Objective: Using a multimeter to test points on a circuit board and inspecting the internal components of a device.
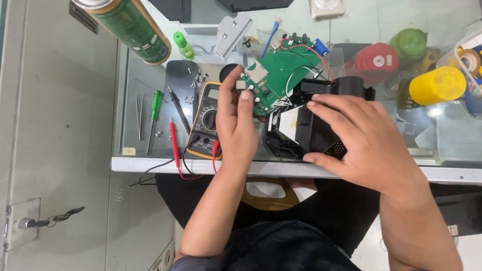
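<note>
Gripping the green board [281, 75] by its near left edge, the left hand [236, 125] has its thumb pressed on top beside a small metal socket and its fingers curled underneath, so it is clamped on the board and tilts it up off the desk [150, 164]. Red and black wires run from the board's far edge, by a blue capacitor [319, 46], down to the black housing [306, 130] just to its right. The right hand [361, 140] lies flat over that housing, fingers spread and pressing on its top, not closed around it; the housing sits at the desk's near edge, partly overhanging toward the lap. Just left of the left hand, touching its wrist side, lies a yellow-rimmed multimeter [206, 120], its red probe [174, 138] and black probe [179, 108] laid alongside and their leads drooping over the edge. Further left are a green screwdriver [154, 118] and tweezers [140, 115], with loose screws [198, 78] scattered beyond the meter. Bare glass shows mainly along the left strip of the desk past the tweezers. At the far side stand a green spray can [125, 27] and a small green bottle [184, 46]; to the right, well apart from the hands, crowd a red roll [376, 61], a green roll [410, 44] and a yellow cylinder [437, 85], leaving little open room there.
</note>
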